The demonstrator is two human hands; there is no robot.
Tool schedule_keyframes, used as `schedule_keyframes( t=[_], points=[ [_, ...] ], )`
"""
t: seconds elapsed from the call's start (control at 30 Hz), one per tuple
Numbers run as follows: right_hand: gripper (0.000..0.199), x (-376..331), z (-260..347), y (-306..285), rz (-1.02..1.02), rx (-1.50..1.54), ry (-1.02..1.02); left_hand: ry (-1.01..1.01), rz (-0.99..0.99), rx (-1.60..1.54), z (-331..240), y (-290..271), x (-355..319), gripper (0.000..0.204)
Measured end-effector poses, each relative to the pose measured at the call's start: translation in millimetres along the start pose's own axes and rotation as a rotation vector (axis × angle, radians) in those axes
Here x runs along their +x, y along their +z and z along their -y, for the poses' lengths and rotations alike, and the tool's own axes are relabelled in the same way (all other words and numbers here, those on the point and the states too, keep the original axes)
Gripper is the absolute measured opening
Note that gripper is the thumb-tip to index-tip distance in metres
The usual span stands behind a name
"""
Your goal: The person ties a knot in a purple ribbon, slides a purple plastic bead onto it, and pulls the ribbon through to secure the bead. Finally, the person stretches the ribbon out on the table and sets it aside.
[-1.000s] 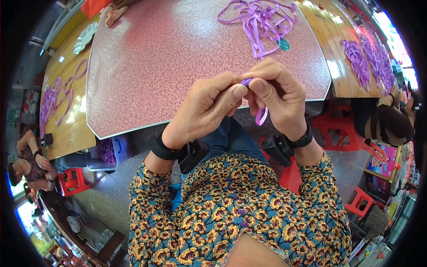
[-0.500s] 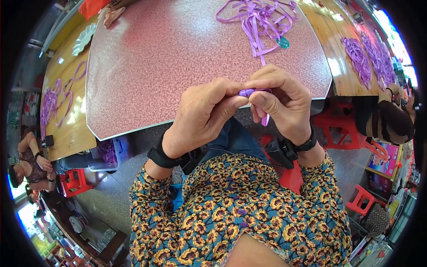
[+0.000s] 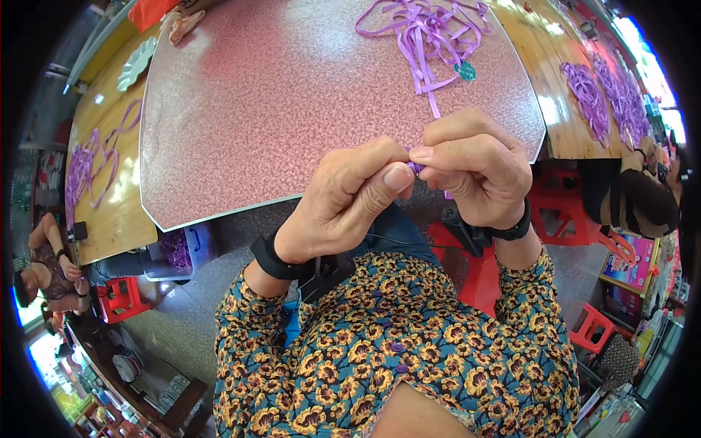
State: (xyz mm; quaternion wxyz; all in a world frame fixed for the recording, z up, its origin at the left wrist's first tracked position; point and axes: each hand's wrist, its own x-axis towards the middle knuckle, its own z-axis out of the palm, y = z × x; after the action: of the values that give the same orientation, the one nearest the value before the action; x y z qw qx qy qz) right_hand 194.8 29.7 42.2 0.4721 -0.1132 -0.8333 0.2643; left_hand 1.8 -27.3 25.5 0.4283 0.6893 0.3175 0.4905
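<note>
A purple ribbon (image 3: 434, 104) runs from a loose tangled heap (image 3: 431, 36) at the far right of the pink speckled table (image 3: 277, 109) down into my hands. Its worked part is a small folded piece (image 3: 416, 167), mostly covered by my fingers. My left hand (image 3: 358, 190) pinches that piece between thumb and forefinger. My right hand (image 3: 478, 171) has its fingers curled and pressed at the piece's right side. A short bit of ribbon shows below the right fingers. Both hands are held above the table's near edge, fingertips touching.
A round green tag (image 3: 466, 71) lies by the ribbon heap. Wooden tables on both sides hold more purple ribbon (image 3: 584, 102). Red stools (image 3: 562, 212) stand at right and left. One person (image 3: 55, 270) sits at the left, another (image 3: 642, 190) at the right.
Both hands have shifted slightly right. The right fingers have curled in and the left thumb has come over the ribbon piece, covering most of it. The ribbon heap has stayed put.
</note>
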Motion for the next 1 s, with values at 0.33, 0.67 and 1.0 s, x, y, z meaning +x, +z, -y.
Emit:
schedule_keyframes(
  t=[0.33, 0.67, 1.0],
  points=[
    [0.011, -9, -10, 15, -0.098, -0.115, 0.025, -0.256, -0.08, -0.202, 8, 4, 8, 0.026],
    [0.039, -9, 11, -5, 0.084, 0.424, 0.819, 0.075, 0.024, 0.327, 20, -8, 7, 0.015],
    [0.038, -5, 10, 3, 0.159, 0.252, 0.663, 0.166, 0.033, 0.369, 22, -10, 10, 0.015]
  ],
)
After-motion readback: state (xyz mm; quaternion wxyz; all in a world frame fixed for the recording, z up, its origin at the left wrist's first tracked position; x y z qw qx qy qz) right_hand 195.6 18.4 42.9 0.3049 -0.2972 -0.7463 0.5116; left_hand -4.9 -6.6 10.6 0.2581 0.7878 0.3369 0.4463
